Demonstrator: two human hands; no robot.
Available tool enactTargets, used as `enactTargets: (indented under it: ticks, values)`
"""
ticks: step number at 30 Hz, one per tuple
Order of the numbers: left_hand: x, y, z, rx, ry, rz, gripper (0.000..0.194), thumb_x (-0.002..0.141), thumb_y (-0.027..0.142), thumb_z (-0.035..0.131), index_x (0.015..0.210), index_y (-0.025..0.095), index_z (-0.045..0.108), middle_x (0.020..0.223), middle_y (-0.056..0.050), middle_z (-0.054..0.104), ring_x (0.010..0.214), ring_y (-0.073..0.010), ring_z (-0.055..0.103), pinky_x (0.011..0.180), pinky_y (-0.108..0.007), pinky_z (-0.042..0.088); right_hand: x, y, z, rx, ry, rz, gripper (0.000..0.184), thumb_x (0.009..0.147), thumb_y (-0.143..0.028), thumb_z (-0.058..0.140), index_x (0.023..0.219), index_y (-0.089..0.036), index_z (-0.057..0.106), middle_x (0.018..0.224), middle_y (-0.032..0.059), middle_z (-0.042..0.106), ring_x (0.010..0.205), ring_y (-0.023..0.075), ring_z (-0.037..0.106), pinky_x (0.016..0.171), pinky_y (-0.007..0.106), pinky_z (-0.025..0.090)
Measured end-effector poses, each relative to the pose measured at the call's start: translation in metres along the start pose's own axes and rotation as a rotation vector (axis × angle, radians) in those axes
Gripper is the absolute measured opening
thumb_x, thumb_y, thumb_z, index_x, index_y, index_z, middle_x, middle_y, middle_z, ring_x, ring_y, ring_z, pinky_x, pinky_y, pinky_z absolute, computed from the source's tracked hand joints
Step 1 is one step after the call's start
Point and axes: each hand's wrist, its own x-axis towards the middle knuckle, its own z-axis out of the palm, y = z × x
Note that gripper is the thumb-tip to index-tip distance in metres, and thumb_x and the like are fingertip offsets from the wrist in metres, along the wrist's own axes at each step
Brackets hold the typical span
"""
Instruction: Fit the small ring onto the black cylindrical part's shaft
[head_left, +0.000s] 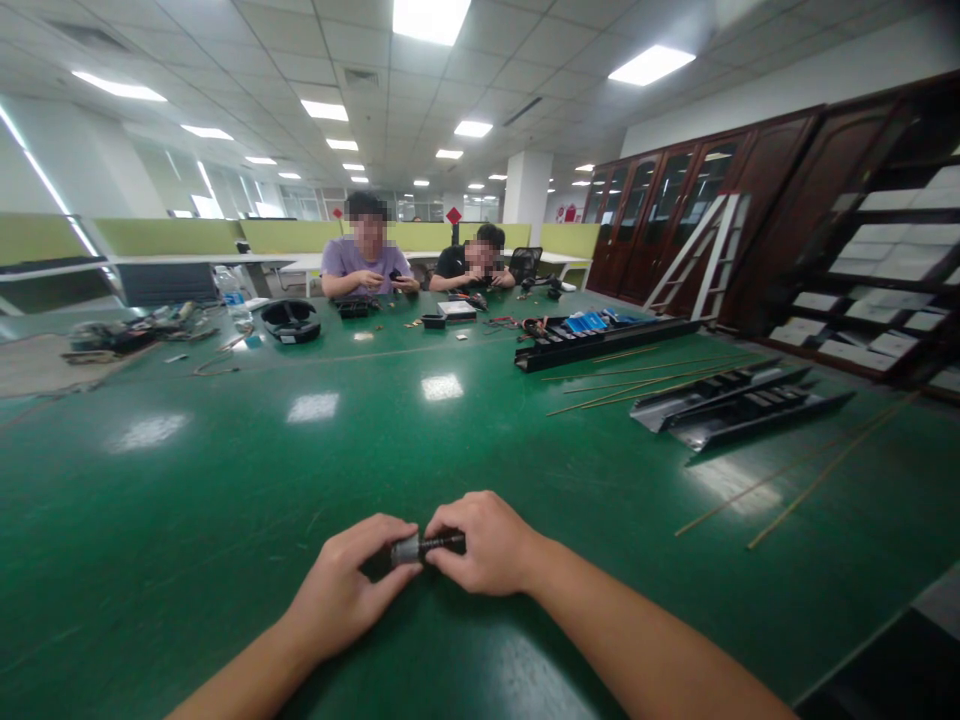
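Observation:
Low in the middle of the head view, my two hands meet over a small cylindrical part: a grey sleeve (406, 549) on the left and a dark ridged rod (444, 542) on the right. My left hand (349, 575) pinches the sleeve between thumb and fingertips. My right hand (484, 545) closes thumb and fingers round the rod. Both pieces lie in one line, roughly level, just over the green tabletop (285, 480). Whether sleeve and rod are joined I cannot tell; my fingers hide part of each.
Across the table sit two people, one in a purple shirt (345, 262), one in a black shirt (450, 265). A black headset-like object (291, 322) lies at left. Black metal channels (720, 410) and thin rods (832, 470) lie at right. A stepladder (701, 260) stands behind.

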Motion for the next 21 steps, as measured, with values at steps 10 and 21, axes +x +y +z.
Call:
enactTargets:
  ticks: [10, 21]
  values:
    - [-0.001, -0.0014, 0.0006, 0.0, -0.001, -0.003, 0.027, 0.085, 0.027, 0.069, 0.111, 0.023, 0.064, 0.099, -0.004, 0.07, 0.09, -0.017, 0.067, 0.081, -0.027, 0.055, 0.0008, 0.0002, -0.0009, -0.016, -0.007, -0.005, 0.017, 0.081, -0.033, 0.064, 0.093, -0.023, 0.071, 0.083, 0.0008, 0.074, 0.074, 0.0184, 0.067, 0.07, 0.027, 0.044]
    - [-0.0001, -0.001, -0.0008, -0.011, -0.01, 0.001, 0.026, 0.086, 0.027, 0.067, 0.111, 0.023, 0.065, 0.101, -0.005, 0.07, 0.091, -0.018, 0.067, 0.082, -0.028, 0.056, 0.0002, 0.0025, -0.0011, -0.008, -0.013, -0.014, 0.018, 0.081, -0.033, 0.064, 0.095, -0.023, 0.071, 0.084, 0.001, 0.074, 0.076, 0.0183, 0.068, 0.072, 0.027, 0.045]
